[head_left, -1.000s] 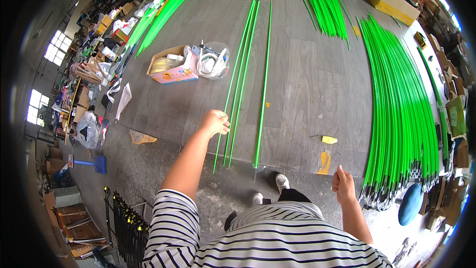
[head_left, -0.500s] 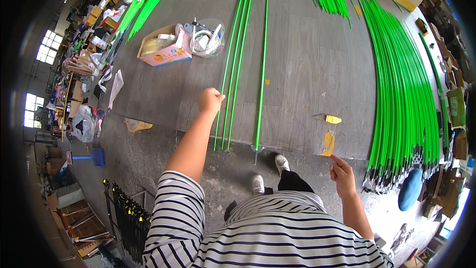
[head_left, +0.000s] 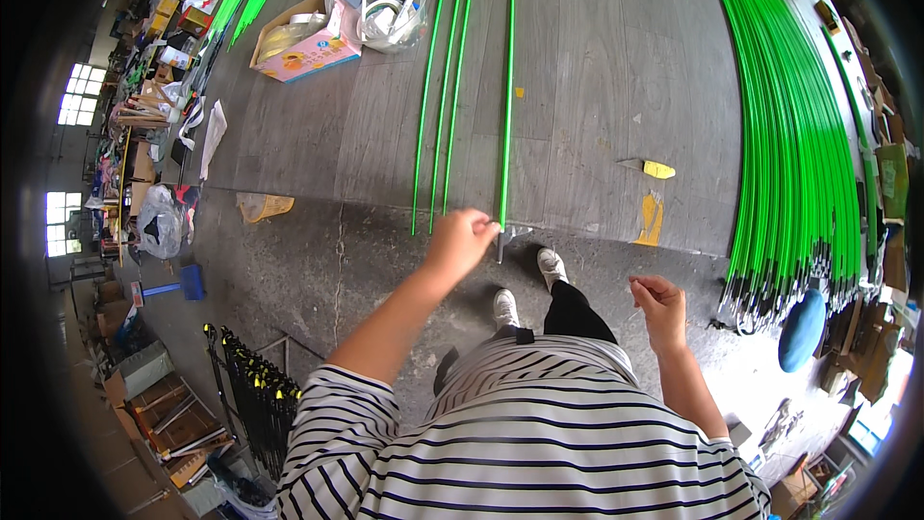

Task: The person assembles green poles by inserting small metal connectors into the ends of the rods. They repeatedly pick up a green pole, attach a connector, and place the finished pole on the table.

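Note:
My left hand [head_left: 464,241] is closed, with thumb and fingertips pinched at the near end of a single green rod [head_left: 508,87]. This rod lies lengthwise on the grey wood-look table [head_left: 577,135], its dark tip sticking out past the near edge. Just left of it lie three more thin green rods [head_left: 441,116], side by side and slightly apart. Over the floor to the right, my right hand [head_left: 662,310] hangs with thumb and forefinger pressed together. Whatever they may hold is too small to make out.
A pink box [head_left: 313,53] and a clear tub [head_left: 393,24] of tape and tools stand at the far left. A yellow-handled tool [head_left: 658,169] lies right of centre. A large bundle of green rods [head_left: 794,135] fills the right side. Black rods [head_left: 255,395] stand at lower left.
My left hand has come nearer and to the right, from beside the three rods to the single rod's end. My right hand's forefinger has folded in from pointing to a pinch. The view has shifted.

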`<state>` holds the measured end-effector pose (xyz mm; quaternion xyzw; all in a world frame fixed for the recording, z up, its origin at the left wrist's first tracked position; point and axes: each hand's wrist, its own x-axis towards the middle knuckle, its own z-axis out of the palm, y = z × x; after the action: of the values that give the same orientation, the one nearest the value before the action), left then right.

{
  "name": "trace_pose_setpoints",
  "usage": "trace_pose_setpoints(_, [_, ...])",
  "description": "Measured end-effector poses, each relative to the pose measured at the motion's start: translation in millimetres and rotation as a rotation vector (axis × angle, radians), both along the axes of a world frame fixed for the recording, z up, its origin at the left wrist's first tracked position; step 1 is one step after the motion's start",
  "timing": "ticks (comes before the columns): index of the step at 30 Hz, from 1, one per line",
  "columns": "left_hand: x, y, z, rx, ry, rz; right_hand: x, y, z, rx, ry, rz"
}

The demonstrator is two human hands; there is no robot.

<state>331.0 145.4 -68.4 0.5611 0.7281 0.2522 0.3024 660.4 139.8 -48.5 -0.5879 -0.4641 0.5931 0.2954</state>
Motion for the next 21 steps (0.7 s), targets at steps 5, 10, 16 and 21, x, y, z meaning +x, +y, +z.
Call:
trace_pose_setpoints(5, [16.2,-27.6,-23.1,-0.386,-0.564,0.166,-31.0,-17.7,19.6,-0.057,0.185,-0.1])
trace_pose_setpoints(10, [43.3,-21.0,18.4,-0.45,-1.114,0.145,-51.6,-34.5,36.0,-0.012,0.226,-0.066])
trace_pose_setpoints(16, [91.0,-16.9,60.6,-0.551,-1.447,-0.031,-67.6,-52.7,66.8,0.161,0.172,-0.153])
trace_pose_setpoints(21, [113.7,-21.5,68.6,-0.561,-1.556,-0.086,-56.2,-62.2,68.3,0.301,0.213,-0.296])
